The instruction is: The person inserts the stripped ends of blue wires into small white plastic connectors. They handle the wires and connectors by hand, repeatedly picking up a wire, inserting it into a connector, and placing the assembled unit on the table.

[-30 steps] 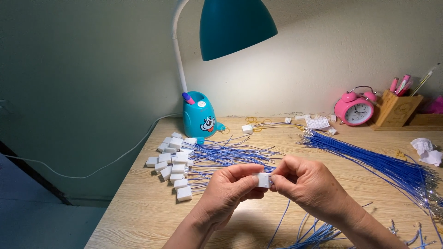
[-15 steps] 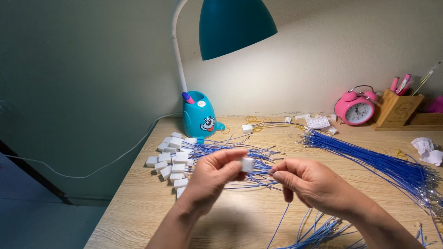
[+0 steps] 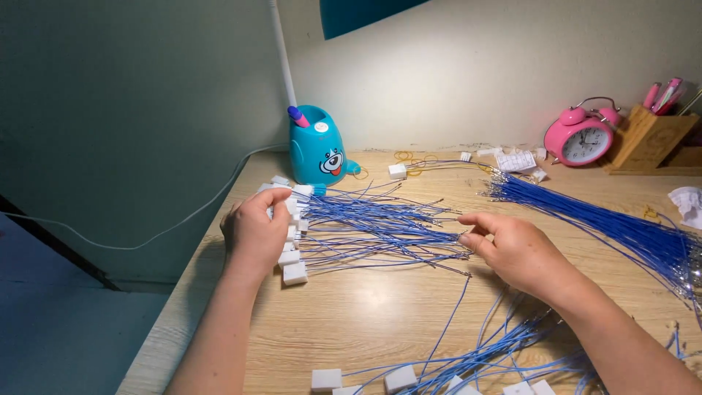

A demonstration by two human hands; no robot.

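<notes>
Our left hand curls over the white plugs, our right hand pinches blue wires that risk snagging and dragging neighbours across the desk.

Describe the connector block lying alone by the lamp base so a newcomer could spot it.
Start at the teal lamp base at the back of the wooden desk. Just right of it lies a small white connector block beside yellow rubber bands. Unlike the blocks piled at the left hand, it lies alone.
</notes>
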